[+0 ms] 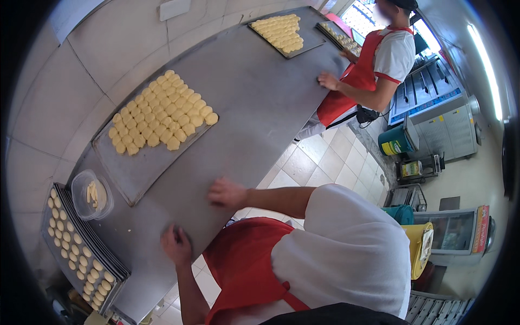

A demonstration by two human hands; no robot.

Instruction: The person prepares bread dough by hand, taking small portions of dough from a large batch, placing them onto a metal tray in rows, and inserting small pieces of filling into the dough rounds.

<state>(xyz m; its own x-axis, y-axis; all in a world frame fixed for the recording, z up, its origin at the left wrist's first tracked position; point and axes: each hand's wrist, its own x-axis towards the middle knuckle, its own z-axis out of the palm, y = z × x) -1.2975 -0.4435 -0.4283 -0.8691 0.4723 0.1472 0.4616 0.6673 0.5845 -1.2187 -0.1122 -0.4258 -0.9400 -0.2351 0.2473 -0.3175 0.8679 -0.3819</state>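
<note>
My left hand [176, 244] is over the steel table [254, 97] near its front edge, fingers curled around a dark patch I cannot make out. My right hand [225, 192] is further up along that edge, its fingers smeared by motion. Beyond them lies a metal tray [130, 184] bearing tightly packed dough pieces [157, 111]. At the left, a clear plastic container [92, 197] holds pale strips, beside stacked trays [108, 254] with rows of small dough rounds [70, 238].
A co-worker in a red apron [346, 95] stands at the far end, a hand [327, 81] at the table edge by two more trays of dough [276, 32] [338, 38]. Bins [395, 141], equipment [444, 127] and a glass-fronted unit [444, 230] stand along the right side.
</note>
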